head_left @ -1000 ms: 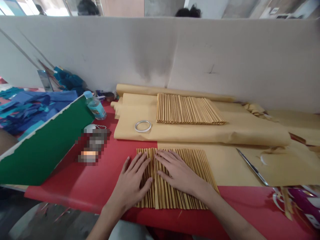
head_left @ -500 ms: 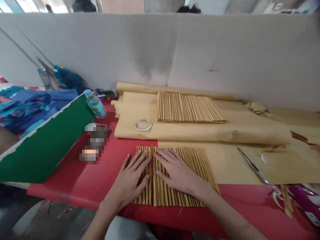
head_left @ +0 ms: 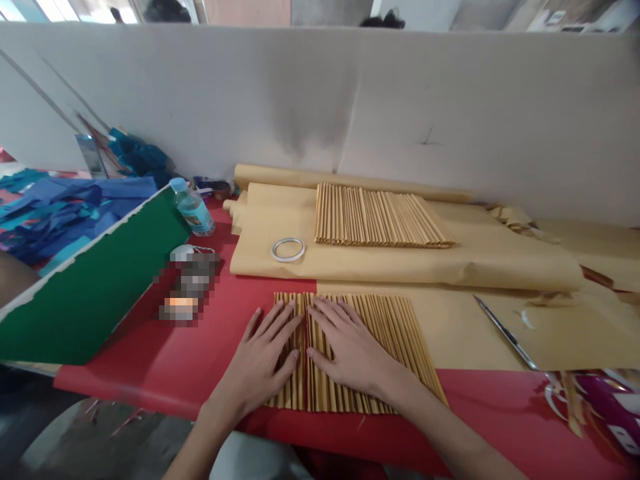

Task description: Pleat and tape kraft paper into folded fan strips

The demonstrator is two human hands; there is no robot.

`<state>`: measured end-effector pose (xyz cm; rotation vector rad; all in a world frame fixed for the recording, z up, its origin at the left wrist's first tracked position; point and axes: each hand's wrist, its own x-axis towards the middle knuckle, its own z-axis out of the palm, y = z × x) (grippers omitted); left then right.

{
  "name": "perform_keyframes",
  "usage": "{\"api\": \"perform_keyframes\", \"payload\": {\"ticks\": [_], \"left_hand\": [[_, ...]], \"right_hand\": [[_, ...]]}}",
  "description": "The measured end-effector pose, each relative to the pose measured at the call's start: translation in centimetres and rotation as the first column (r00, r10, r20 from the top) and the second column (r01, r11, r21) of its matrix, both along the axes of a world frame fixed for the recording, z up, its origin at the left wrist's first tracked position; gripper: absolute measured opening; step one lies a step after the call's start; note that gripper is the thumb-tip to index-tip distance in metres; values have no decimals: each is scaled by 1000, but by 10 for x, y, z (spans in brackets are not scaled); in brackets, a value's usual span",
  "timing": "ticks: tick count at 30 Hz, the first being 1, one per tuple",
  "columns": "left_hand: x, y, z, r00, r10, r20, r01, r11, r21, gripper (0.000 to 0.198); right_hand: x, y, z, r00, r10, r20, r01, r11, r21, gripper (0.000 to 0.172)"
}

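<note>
Grip open, nothing clasped: your left hand (head_left: 264,359) and right hand (head_left: 351,348) partly hide lower-centre pleated paper (head_left: 395,330), newly parted over red tabletop (head_left: 200,360).

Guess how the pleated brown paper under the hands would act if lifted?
The pleated brown paper is probably light, since its edges look thin. It may stretch or flop like an accordion, because narrow folds cover it. Those ridges could stiffen it along their length.

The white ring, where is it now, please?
In the head view, the white ring lies left of centre on the brown paper, by the farther pleated paper's near left corner.
</note>
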<state>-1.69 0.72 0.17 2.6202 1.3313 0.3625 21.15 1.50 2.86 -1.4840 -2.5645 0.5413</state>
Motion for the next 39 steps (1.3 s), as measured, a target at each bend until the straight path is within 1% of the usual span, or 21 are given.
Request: {"api": "perform_keyframes", "payload": {"ticks": [9, 18, 26, 33, 39], "left_hand": [[7, -3, -3, 999, 39, -5, -39, 999, 0, 60], [14, -3, -1, 998, 61, 6, -61, 998, 15, 63], [13, -3, -2, 998, 58, 28, -59, 998, 22, 64], [14, -3, -1, 998, 64, -7, -65, 998, -9, 63], [14, -3, -1, 998, 61, -4, -61, 998, -6, 63]], "right_hand": [[1, 1, 1, 1000, -8, 10, 9, 999, -37, 74], [1, -1, -1, 1000, -3, -6, 3, 1000, -7, 72], [2, 0, -2, 1000, -3, -9, 3, 1000, -3, 72], [1, 0, -1, 1000, 0, -5, 0, 1000, -14, 74], [4, 0, -4, 1000, 9, -8, -9, 1000, -13, 75]]}}
